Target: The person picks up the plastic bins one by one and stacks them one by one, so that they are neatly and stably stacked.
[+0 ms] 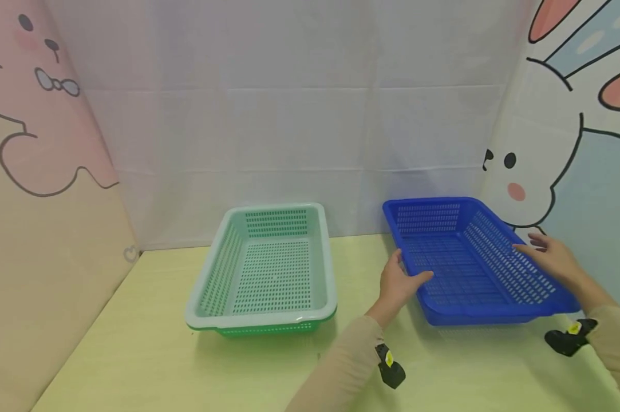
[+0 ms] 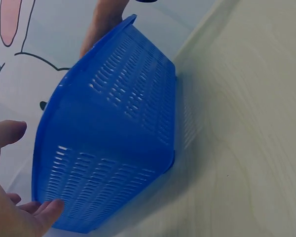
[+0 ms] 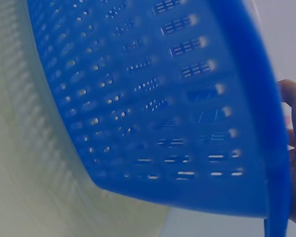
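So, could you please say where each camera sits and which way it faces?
Head: on the head, facing forward and down at the table, pale green basket and blue basket; left hand, right hand and forearms show.
Left wrist: on that wrist, facing the blue basket's outer walls; left hand shows lower left, right arm at top.
Right wrist: on that wrist, facing the blue basket's side; right hand shows at right edge.
Head and left wrist share the rabbit drawing.

1 blue basket (image 1: 456,274) — rectangular, slotted walls and base, upright, open top — at the table's (image 1: 237,372) right side
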The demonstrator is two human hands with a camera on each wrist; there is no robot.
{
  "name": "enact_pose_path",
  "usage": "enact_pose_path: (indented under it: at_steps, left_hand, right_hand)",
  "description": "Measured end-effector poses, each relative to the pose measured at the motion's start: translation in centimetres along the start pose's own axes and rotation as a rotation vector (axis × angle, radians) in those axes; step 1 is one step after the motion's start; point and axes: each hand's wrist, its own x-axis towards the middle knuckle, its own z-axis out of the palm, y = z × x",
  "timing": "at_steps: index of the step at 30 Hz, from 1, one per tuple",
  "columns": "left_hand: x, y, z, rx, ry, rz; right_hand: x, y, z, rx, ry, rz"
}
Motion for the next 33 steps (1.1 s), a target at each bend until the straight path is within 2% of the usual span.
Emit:
enact_pose_path:
  at_steps: [5,11,15,29,33]
  left_hand:
    - [0.0,-0.8,1.1,-0.029,0.002,0.013]
    - [0.1,-1.4,1.3,-0.072,-0.01,0.022]
    - [0.1,-1.6,1.3,-0.08,-0.022,0.014]
    - [-0.2,-1.3,1.2,-0.027,0.001,0.009]
    - [-0.2,-1.2,1.0,-0.002,0.008,0.009]
  right_hand:
    - [0.4,1.2,0.1,-0.023,-0.027,0.024]
    - [0.4,1.7,-0.3,-0.036,-0.044,-0.005]
    - [0.1,2.0,-0.5,-0.019,-0.052,0.005]
    - [0.0,2.4,-0.3,0.006,-0.049,-0.007]
    - [0.1,2.2,-0.5,0.028,-0.057,0.02]
